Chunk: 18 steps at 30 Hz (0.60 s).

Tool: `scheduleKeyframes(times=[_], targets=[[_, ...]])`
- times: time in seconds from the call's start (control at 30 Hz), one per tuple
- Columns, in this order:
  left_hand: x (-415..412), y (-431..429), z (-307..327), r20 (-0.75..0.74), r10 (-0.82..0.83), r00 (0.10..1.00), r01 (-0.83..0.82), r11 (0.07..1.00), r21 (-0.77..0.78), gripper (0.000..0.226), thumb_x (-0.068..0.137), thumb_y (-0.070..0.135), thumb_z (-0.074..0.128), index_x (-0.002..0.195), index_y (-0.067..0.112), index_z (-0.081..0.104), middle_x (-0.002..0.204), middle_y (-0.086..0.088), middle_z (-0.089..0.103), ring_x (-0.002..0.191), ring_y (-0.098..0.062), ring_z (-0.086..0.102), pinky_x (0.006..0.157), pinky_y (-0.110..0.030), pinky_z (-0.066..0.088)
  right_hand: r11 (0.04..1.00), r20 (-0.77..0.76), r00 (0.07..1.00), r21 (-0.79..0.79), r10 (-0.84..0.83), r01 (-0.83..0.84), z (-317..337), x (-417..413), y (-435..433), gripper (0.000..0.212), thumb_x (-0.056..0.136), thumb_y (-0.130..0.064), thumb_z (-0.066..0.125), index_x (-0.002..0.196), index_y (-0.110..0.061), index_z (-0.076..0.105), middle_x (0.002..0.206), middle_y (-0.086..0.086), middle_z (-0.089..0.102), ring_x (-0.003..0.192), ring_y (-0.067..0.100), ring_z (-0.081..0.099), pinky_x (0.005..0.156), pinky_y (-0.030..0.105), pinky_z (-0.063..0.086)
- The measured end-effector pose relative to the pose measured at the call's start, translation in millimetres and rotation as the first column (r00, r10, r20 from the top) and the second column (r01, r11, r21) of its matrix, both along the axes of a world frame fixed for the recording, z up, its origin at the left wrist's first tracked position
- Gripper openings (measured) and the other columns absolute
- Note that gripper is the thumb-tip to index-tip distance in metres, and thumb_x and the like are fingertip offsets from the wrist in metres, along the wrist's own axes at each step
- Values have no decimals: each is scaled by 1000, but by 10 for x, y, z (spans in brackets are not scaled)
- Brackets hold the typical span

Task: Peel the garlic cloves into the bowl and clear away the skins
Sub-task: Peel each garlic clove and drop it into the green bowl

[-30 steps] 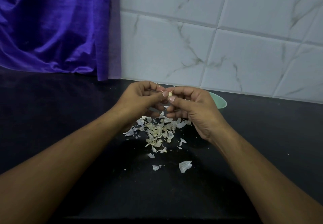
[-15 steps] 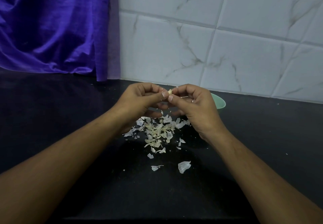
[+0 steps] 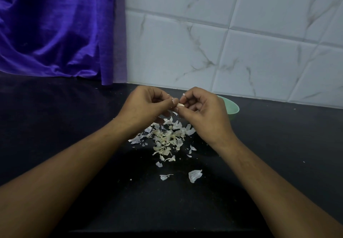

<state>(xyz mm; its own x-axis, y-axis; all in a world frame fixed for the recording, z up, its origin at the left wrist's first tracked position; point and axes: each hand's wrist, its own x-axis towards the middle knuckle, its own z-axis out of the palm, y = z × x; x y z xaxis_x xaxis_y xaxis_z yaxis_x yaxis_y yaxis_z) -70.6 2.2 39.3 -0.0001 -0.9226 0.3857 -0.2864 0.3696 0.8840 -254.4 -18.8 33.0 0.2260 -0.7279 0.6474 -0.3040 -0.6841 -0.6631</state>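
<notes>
A small pale garlic clove point(image 3: 180, 105) sits between my two hands above the black counter. My right hand point(image 3: 202, 111) pinches it with thumb and curled fingers. My left hand point(image 3: 146, 107) meets it from the left, thumb tip pressed against the clove, fingers curled. Below the hands lies a heap of white and yellowish garlic skins point(image 3: 168, 138), with a few loose flakes point(image 3: 194, 175) nearer to me. A light green bowl point(image 3: 233, 108) stands behind my right hand, mostly hidden by it; its contents do not show.
The black counter point(image 3: 278, 154) runs to a white marble-patterned tiled wall point(image 3: 241, 42) at the back. A purple cloth point(image 3: 55, 28) hangs at the back left, reaching down to the counter.
Both hands have shifted slightly on the clove, with the fingertips working at it. The clove stays held between them over the skin heap.
</notes>
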Motion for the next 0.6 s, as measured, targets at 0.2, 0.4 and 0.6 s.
scheduleKeyframes(times=[0.2, 0.4, 0.6], targets=[[10, 3, 4, 48, -20, 999, 20, 1000, -3, 10, 97, 17, 71, 92, 12, 78, 83, -3, 79, 77, -16, 76, 65, -32, 58, 1000, 8, 1000, 19, -10, 10, 13, -20, -8, 14, 84, -8, 84, 86, -14, 71, 77, 6, 72, 67, 32, 70, 63, 46, 62], [23, 18, 9, 198, 67, 978, -48, 994, -98, 9, 97, 19, 72, 90, 18, 78, 75, 3, 77, 67, -7, 72, 57, -23, 54, 998, 27, 1000, 61, 10, -11, 12, -17, -4, 15, 83, -6, 84, 88, -13, 72, 79, 8, 73, 69, 31, 72, 66, 46, 63], [13, 10, -35, 408, 180, 895, -80, 965, -251, 14, 100, 28, 63, 89, 24, 70, 75, 9, 73, 72, -10, 69, 70, -44, 58, 984, 79, 994, 156, 71, -82, 18, -5, 3, 16, 84, -1, 82, 98, -8, 77, 80, 7, 76, 66, 17, 73, 63, 33, 60]])
